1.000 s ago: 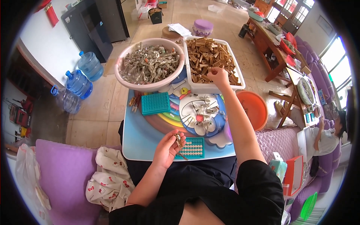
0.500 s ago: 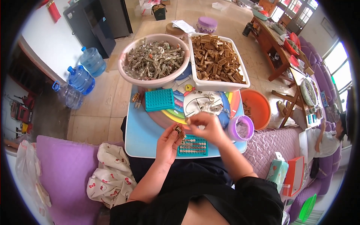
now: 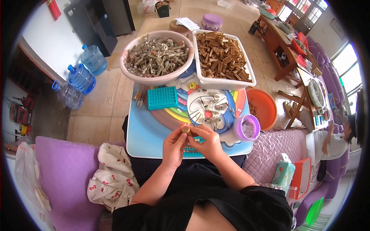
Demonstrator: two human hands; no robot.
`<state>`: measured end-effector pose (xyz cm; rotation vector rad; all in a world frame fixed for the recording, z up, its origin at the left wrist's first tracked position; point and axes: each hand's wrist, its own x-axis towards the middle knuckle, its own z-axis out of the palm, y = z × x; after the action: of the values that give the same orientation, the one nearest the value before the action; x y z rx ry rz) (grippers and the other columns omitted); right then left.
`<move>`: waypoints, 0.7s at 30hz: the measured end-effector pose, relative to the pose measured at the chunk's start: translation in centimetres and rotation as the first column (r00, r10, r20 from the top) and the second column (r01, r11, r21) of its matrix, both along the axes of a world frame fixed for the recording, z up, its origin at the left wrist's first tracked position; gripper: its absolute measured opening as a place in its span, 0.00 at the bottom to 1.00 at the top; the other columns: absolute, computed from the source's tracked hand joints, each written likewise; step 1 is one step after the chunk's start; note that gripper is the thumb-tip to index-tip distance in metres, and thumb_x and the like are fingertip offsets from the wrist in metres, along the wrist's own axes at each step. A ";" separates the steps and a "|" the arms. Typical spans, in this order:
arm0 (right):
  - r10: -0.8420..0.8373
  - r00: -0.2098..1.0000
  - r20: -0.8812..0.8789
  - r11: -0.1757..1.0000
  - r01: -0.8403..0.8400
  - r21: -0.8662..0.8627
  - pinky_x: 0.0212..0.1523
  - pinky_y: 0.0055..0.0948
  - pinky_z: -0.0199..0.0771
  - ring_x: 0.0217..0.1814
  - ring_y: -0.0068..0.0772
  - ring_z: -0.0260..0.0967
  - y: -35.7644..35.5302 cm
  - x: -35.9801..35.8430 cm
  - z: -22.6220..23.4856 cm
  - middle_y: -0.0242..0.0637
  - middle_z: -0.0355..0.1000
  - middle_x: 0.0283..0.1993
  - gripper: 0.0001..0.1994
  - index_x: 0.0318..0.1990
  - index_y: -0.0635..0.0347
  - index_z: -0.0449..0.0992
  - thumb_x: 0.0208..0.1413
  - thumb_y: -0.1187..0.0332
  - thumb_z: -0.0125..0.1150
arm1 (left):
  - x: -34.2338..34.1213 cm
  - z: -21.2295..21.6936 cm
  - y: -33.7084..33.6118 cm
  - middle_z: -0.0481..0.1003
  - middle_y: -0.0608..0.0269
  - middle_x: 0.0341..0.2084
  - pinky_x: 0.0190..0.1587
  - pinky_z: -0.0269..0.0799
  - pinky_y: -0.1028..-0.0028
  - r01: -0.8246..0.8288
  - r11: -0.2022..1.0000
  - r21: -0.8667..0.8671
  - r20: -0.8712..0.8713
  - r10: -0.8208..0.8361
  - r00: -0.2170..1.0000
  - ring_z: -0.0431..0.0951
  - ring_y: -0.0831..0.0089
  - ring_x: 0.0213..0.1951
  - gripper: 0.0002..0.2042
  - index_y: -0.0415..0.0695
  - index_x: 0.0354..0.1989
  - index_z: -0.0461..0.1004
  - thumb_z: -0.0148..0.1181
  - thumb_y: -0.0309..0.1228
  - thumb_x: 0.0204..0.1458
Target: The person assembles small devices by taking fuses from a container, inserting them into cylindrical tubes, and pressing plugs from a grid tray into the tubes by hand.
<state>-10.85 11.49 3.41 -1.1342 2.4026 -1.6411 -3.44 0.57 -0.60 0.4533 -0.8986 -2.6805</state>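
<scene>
Pinched in my left hand point(image 3: 173, 148) is a small brown piece with a rounded tan end point(image 3: 186, 130). The fingers of my right hand point(image 3: 208, 144) close on the same piece from the right, so both hands meet over the table's near edge. Beneath them, mostly covered, lies a teal tray point(image 3: 192, 151) with rows of small pale round pieces. Farther off to the left sits a second teal tray point(image 3: 162, 97) full of holes. Crumpled clear wrappers point(image 3: 216, 104) are scattered on the colourful tabletop point(image 3: 146, 142).
At the table's far side stand a pink basin point(image 3: 125, 61) heaped with clear-wrapped bits and a white bin point(image 3: 225, 84) of brown pieces. A purple tub point(image 3: 238, 129) holds down the right corner, beside an orange bucket point(image 3: 269, 111). Pliers-like tools point(image 3: 139, 102) lie at left.
My right hand has come left and down to join the left one at the brown piece. The piece now shows its rounded end upward. The view has shifted slightly.
</scene>
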 end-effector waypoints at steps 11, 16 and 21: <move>0.179 0.961 0.212 0.967 -0.212 0.144 0.38 0.34 0.71 0.40 0.47 0.70 1.0 1.0 -0.7 0.47 0.69 0.40 0.13 0.43 0.68 0.70 0.48 0.77 0.58 | 1.1 -0.3 1.2 0.70 0.55 0.49 0.52 0.68 0.74 -0.097 0.871 -0.481 -0.089 0.062 0.994 0.71 0.73 0.49 0.15 0.34 0.51 0.66 0.53 0.21 0.54; 0.084 0.994 0.070 0.987 -0.093 0.135 0.37 0.36 0.71 0.38 0.50 0.69 1.5 1.6 -1.6 0.48 0.68 0.40 0.11 0.43 0.67 0.70 0.50 0.76 0.57 | 1.0 1.2 1.1 0.72 0.55 0.47 0.50 0.69 0.76 0.010 0.910 -0.414 -0.044 -0.031 0.999 0.72 0.73 0.47 0.15 0.34 0.50 0.67 0.54 0.21 0.54; 0.129 0.989 0.073 0.975 -0.140 0.171 0.47 0.37 0.67 0.47 0.47 0.66 4.3 -0.1 0.6 0.45 0.68 0.43 0.16 0.46 0.66 0.68 0.50 0.71 0.60 | 1.6 0.2 0.5 0.73 0.57 0.45 0.48 0.71 0.76 0.112 0.869 -0.482 0.002 -0.127 0.992 0.74 0.73 0.46 0.15 0.34 0.50 0.68 0.55 0.21 0.53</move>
<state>-11.00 15.76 4.02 -1.1697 2.3216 -1.3725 -1.80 1.03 -0.42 0.2464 -1.5725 -2.4245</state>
